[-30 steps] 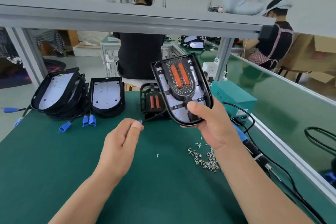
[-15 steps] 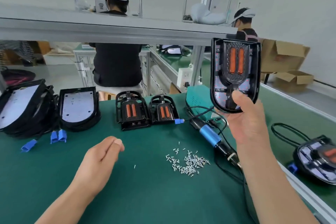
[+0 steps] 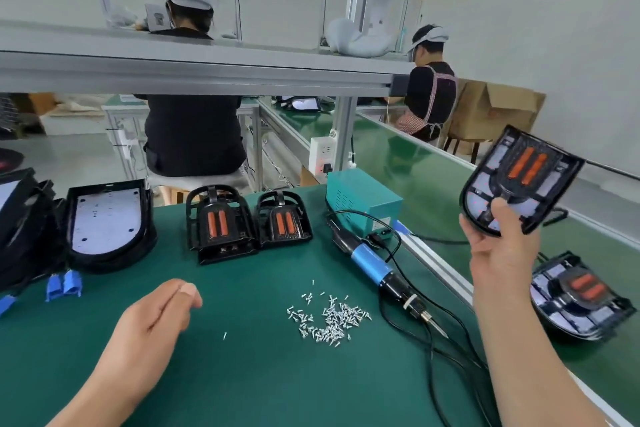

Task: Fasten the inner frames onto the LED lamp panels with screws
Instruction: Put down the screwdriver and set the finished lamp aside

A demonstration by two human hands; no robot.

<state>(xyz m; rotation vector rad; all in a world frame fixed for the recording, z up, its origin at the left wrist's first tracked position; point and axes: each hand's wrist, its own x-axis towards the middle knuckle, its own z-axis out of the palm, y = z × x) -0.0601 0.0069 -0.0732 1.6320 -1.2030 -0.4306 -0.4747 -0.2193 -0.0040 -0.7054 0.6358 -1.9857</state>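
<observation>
Panel (image 3: 523, 177) in my right hand (image 3: 502, 253) is motion-blurred, lower end hidden under that hand. Left panel stack (image 3: 24, 218) runs off-frame.

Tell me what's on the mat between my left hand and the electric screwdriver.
In the head view, the screw pile lies between the left hand and the electric screwdriver, with one stray screw nearer the hand.

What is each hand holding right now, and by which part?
The right hand grips a lamp panel by its rounded lower end, thumb on the front face. The left hand hovers loosely curled, nothing visible in it.
</observation>
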